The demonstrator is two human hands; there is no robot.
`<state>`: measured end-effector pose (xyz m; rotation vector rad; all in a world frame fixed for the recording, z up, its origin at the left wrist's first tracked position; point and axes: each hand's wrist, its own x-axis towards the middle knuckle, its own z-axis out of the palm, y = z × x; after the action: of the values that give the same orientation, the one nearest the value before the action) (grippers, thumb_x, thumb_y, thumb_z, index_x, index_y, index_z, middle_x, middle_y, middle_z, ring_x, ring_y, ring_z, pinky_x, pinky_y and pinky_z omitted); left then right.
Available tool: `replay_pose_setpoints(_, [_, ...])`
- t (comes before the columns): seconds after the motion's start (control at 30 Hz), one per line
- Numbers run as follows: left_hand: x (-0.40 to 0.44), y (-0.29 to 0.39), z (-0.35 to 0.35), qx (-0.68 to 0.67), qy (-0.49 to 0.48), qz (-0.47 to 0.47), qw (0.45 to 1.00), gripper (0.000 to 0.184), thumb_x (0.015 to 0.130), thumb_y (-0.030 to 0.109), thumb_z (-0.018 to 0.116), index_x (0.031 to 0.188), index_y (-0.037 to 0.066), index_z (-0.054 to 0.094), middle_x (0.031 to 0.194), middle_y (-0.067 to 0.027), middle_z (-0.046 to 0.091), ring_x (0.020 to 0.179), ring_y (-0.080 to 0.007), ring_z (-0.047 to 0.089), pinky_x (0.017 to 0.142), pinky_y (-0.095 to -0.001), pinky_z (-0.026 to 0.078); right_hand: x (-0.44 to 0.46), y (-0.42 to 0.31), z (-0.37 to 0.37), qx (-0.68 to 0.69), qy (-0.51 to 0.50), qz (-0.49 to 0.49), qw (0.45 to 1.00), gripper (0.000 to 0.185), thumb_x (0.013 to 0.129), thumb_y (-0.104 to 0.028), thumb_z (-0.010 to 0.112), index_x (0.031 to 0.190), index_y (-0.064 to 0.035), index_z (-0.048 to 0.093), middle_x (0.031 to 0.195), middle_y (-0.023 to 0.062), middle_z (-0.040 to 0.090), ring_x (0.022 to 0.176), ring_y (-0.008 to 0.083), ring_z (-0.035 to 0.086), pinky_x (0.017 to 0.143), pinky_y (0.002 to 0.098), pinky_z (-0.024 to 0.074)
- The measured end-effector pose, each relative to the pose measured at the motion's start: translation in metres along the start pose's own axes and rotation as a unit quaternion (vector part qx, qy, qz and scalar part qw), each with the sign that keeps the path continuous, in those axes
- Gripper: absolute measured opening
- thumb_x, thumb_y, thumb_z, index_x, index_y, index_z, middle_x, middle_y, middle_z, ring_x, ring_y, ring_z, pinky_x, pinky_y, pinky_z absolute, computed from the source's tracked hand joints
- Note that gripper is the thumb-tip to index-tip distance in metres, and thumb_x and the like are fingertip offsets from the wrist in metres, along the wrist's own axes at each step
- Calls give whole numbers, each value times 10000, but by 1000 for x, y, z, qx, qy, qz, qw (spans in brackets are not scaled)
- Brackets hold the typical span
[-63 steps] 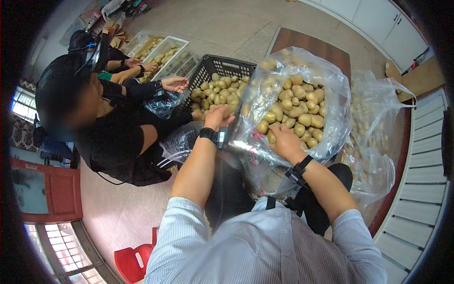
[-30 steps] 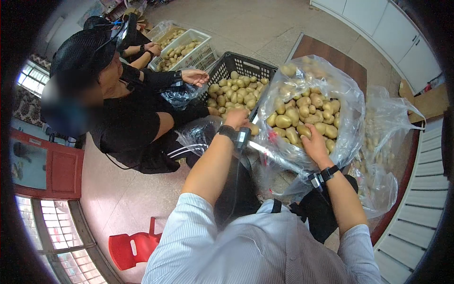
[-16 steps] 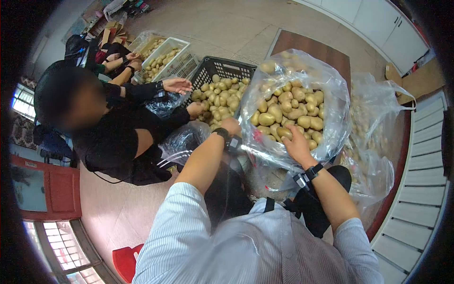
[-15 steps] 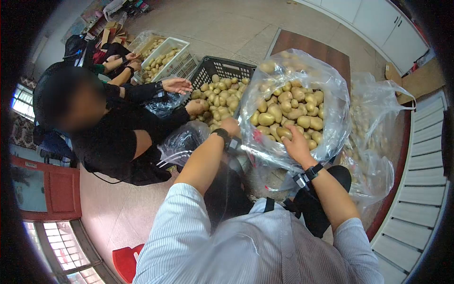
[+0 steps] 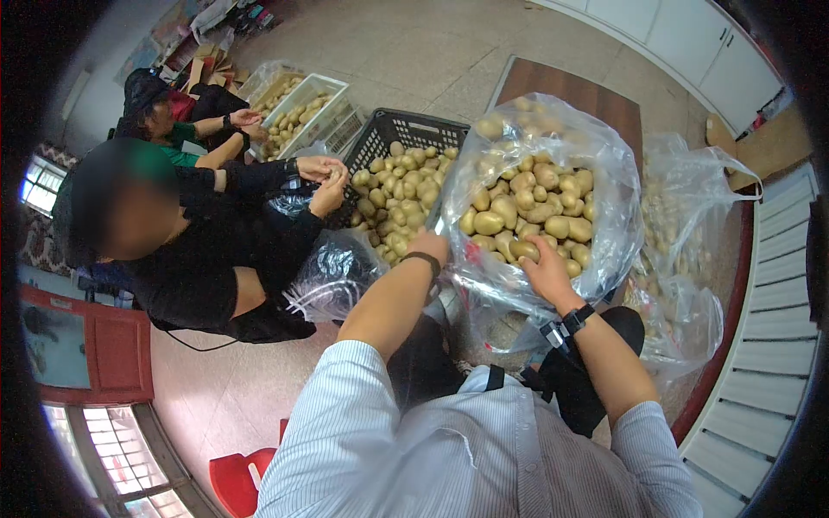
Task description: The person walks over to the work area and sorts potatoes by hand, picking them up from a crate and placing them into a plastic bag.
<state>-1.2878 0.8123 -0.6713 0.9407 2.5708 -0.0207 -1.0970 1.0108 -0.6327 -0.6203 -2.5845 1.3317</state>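
Note:
A clear plastic bag point(image 5: 623, 194), its mouth spread wide, stands before me full of yellow-brown potatoes point(image 5: 559, 226). My right hand point(image 5: 546, 269) is inside the near part of the opening, fingers closed round one potato point(image 5: 522, 250). At the bag's left rim, my left hand point(image 5: 429, 246) is closed on the plastic; its fingertips are partly hidden. Just beyond that hand is a black crate point(image 5: 420, 129) of loose potatoes.
A co-worker in black point(image 5: 220, 285) sits at the left, both hands together beside the crate. Another person point(image 5: 186, 142) sits farther back near a white crate point(image 5: 332, 91). More filled plastic bags point(image 5: 678, 285) stand at the right. A brown board point(image 5: 561, 82) lies behind my bag.
The nearer co-worker's hands have left the black crate's potatoes and come together. My left hand has shifted slightly right and down; my right hand stays on the potato, which has turned a little.

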Motion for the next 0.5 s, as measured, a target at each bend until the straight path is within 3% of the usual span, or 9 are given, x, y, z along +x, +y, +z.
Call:
replay_pose_setpoints(0.07, [4,1,0,22,-50,-21,998,264,874,126,507,1064,52,675,1181,-189,589,1179,-332,510,910,-422,496,-1,0,-2,-1,-1,12,1000,427,810,-163,622,1200,-24,516,1145,236,574,1062,406,556,901,429,453])
replay_pose_setpoints(0.17, [5,3,-4,53,-40,-42,997,270,858,134,524,1059,31,673,1191,-225,581,1109,-351,568,894,-415,505,1,0,-3,13,-3,39,999,416,811,-140,627,1197,-24,523,1150,232,566,1069,408,547,911,427,447])
replay_pose_setpoints(0.27, [9,-3,-19,-45,-28,-40,998,283,837,132,541,1060,11,667,1112,-258,617,992,-365,633,873,-409,515,3,3,-8,-24,44,-25,998,396,790,-61,610,1179,-35,542,1176,202,550,1096,397,525,924,421,440])
replay_pose_setpoints(0.3, [7,-6,-29,-51,-1,18,999,298,816,146,567,1041,-34,645,962,-245,660,844,-340,674,766,-373,554,2,-1,-13,-73,74,-86,991,389,772,-25,597,1159,-37,554,1169,186,553,1084,384,528,936,419,434])
replay_pose_setpoints(0.33, [3,-7,-37,-51,-3,21,998,298,816,146,567,1041,-34,645,962,-245,660,844,-340,674,766,-373,554,0,-3,-16,-123,103,-145,976,387,755,12,585,1139,-39,567,1161,170,555,1072,371,530,947,418,429])
replay_pose_setpoints(0.4, [-3,-8,-53,-322,-40,-68,944,321,800,193,613,998,-58,627,844,-187,671,781,-275,679,650,-349,571,-1,1,-19,-137,91,-134,977,382,739,31,572,1113,-44,574,1194,162,535,1103,367,508,965,422,415])
replay_pose_setpoints(0.43, [-8,-8,-57,-385,-21,-49,921,339,784,231,649,953,-61,621,819,-130,657,729,-213,663,565,-329,566,-1,3,-20,-151,75,-125,978,380,722,50,560,1088,-49,582,1226,154,514,1134,363,487,983,425,401])
replay_pose_setpoints(0.47, [-4,-13,-53,-386,-22,-48,921,339,784,231,649,953,-61,621,819,-130,657,729,-213,663,565,-329,566,-2,5,-20,-152,75,-124,978,380,722,50,560,1088,-49,582,1226,154,514,1134,363,487,983,425,401])
replay_pose_setpoints(0.5, [-1,-16,-54,-456,-37,-64,887,368,778,235,671,1038,-16,599,868,-119,646,724,-205,655,551,-326,560,-2,7,-19,-169,72,-135,974,375,717,47,565,1078,-50,586,1220,153,520,1127,360,493,979,420,404])
